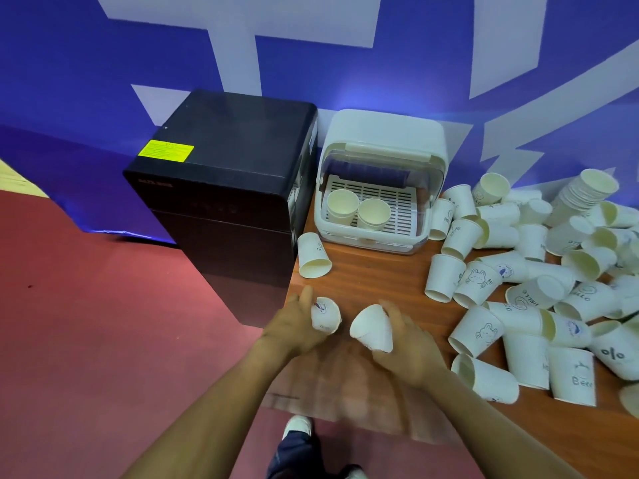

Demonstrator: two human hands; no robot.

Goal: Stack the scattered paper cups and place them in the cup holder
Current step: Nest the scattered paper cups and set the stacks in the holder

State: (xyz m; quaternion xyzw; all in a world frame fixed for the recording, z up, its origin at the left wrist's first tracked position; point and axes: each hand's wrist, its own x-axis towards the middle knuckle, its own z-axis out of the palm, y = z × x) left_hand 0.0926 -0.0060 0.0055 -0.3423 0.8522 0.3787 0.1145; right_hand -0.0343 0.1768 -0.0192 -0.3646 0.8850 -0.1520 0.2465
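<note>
Cups (539,271) crowd table (373,271) beside cup holder (377,181).

wall: deep blue backdrop wall (69,63) with large pale lavender shapes
floor: dull red carpeted floor (86,323)
furniture: brown wood-grain table (380,271) at right; glossy black box-shaped cabinet (224,188) with yellow label (166,151) just beside it
light: soft, even

Bare forearms, no sleeves; left hand (294,326) and right hand (408,344) ungloved. Below: dark blue trouser leg (294,454), white shoe (297,426).
</note>
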